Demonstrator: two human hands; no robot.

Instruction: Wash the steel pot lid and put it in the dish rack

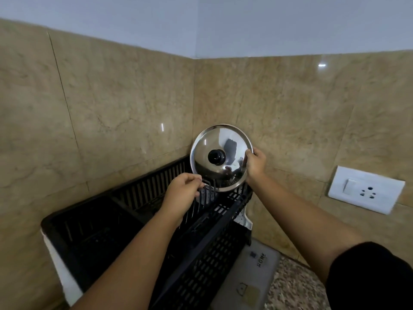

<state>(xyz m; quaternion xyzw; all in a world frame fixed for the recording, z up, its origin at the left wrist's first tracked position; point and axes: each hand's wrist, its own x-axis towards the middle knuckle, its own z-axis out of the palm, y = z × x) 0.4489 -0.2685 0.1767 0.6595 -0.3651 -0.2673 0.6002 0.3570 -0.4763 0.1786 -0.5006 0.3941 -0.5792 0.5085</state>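
The steel pot lid (225, 151), shiny with a black knob, stands on edge at the far right end of the black plastic dish rack (125, 193), close to the corner of the tiled walls. My right hand (255, 163) grips the lid's right rim. My left hand (184, 190) is closed on a small metal utensil (207, 191) that sticks up in the rack just below the lid's lower left edge. The lid's bottom rim is partly hidden behind the rack wall and the utensil.
The rack fills the corner on a white base. A white mat with "HOME" printed on it (254, 274) lies to the rack's right on the speckled counter (295, 287). A white switch and socket plate (366, 190) is on the right wall.
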